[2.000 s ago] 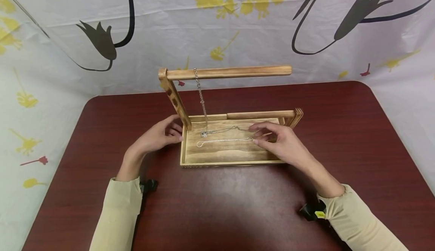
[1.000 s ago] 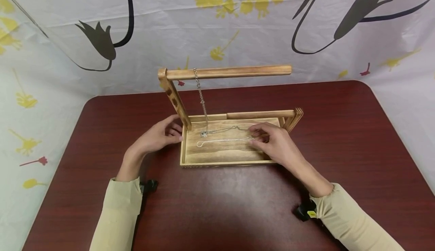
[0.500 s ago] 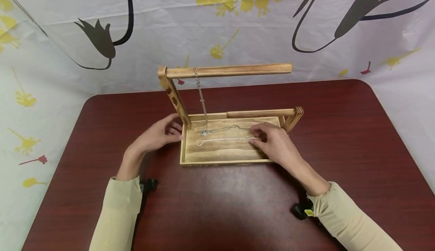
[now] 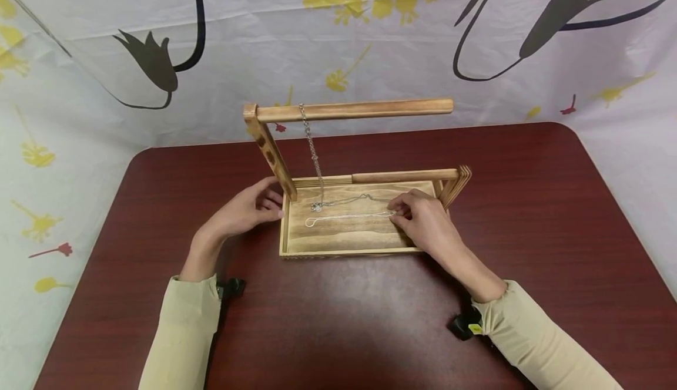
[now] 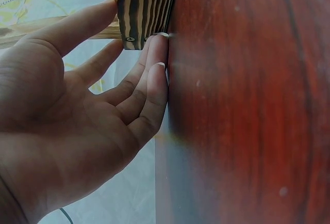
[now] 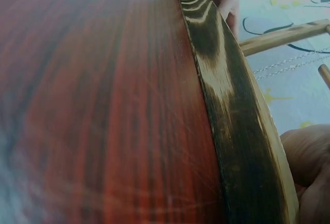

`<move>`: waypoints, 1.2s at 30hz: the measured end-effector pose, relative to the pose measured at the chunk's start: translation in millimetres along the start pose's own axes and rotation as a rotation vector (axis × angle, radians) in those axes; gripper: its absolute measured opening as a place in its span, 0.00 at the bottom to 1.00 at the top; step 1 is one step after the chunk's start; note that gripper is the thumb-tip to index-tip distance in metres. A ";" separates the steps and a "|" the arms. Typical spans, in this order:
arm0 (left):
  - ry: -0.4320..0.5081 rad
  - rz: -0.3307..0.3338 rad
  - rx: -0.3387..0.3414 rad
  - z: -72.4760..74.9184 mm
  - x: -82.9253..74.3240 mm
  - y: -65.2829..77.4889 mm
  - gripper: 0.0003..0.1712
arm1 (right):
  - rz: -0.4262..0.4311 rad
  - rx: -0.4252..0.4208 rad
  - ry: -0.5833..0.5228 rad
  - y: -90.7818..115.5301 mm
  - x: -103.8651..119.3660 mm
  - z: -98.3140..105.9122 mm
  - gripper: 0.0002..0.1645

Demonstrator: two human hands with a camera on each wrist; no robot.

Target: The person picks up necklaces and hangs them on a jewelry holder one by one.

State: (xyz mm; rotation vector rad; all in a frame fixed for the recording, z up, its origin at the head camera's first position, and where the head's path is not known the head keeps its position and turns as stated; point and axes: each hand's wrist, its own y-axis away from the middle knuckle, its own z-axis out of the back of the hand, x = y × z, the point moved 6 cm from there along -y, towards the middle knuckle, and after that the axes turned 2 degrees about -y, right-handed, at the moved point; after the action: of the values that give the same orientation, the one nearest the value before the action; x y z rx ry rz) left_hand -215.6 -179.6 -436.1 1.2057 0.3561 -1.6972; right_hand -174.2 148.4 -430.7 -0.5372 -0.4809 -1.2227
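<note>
A wooden jewelry stand has a shallow tray [image 4: 338,253] and an overhead bar [image 4: 370,110]. Beside the tray's left end is my left hand [image 4: 242,209]; in the left wrist view its thumb [image 5: 90,22] and relaxed fingers touch the end wall. My right hand [image 4: 425,222] reaches over the tray and pinches the right end of a thin silver necklace [image 4: 344,217], which lies stretched along the tray floor. Behind it, a second silver necklace [image 4: 344,202] lies with its right end close to the same fingers. In the right wrist view the tray's front wall [image 6: 227,105] hides my fingertips.
A silver chain [image 4: 313,149] hangs from the bar, its lower end reaching a small clump in the tray. A shorter rail [image 4: 404,176] runs along the tray's back right. The red-brown table [image 4: 344,325] meets a patterned cloth [image 4: 370,67] behind.
My right hand has shifted slightly left, and its thumb and finger have drawn together at the thin necklace's end. The left hand and the stand have stayed in place.
</note>
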 end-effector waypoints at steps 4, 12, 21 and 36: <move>-0.005 0.003 -0.003 0.4 0.2 0.5 0.44 | -0.008 -0.005 0.012 -0.3 0.5 -0.2 0.06; -0.003 0.004 -0.006 -0.2 -0.2 0.7 0.45 | -0.030 -0.008 0.048 1.9 0.3 -0.2 0.03; -0.010 0.003 -0.006 -0.2 -1.3 0.5 0.45 | -0.027 -0.027 0.047 4.0 0.0 0.5 0.04; -0.018 0.006 -0.007 0.4 0.7 1.2 0.44 | 0.016 -0.030 0.065 3.5 1.3 0.4 0.03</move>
State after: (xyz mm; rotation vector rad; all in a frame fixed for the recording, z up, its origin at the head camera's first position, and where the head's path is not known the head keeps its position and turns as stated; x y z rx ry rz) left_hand -214.8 -180.8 -436.2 1.1840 0.3470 -1.6992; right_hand -170.6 148.5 -430.0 -0.5240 -0.4030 -1.2294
